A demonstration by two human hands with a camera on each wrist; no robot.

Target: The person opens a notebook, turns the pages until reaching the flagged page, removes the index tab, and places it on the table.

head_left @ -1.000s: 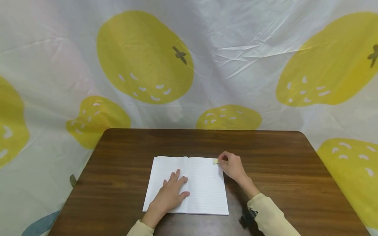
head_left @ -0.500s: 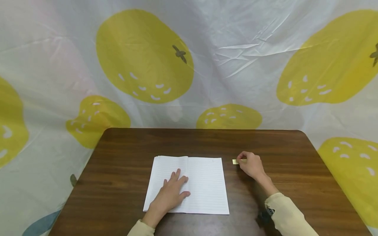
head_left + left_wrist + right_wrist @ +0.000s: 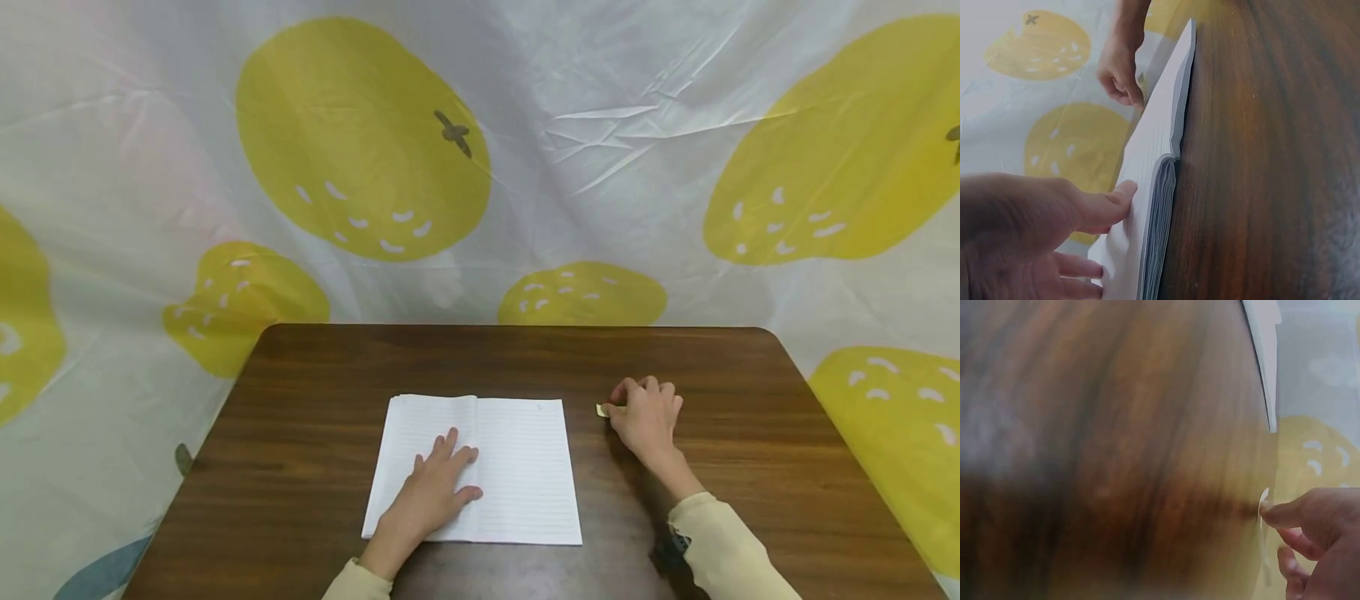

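- Notebook (image 3: 472, 471) lies open on the table (image 3: 750, 467)
- Left hand (image 3: 431, 492) rests flat on its pages, fingers straight
- Right hand (image 3: 645, 417), right of the notebook, presses a small yellow slip (image 3: 602, 410) with curled fingertips

Two bare hands and forearms reach in from the bottom edge of the head view. The left hand (image 3: 431, 492) has short, unpainted nails and wears no rings. Its wrist ends in the cuff of a pale cream long sleeve (image 3: 358, 581) of soft fabric. The right hand (image 3: 647, 417) is likewise bare, without rings. Its forearm runs into a matching pale cream sleeve (image 3: 723, 550), loosely wrinkled at the cuff. A small dark device on a strap (image 3: 672, 546) sits at the right wrist, partly hidden under the cuff edge.
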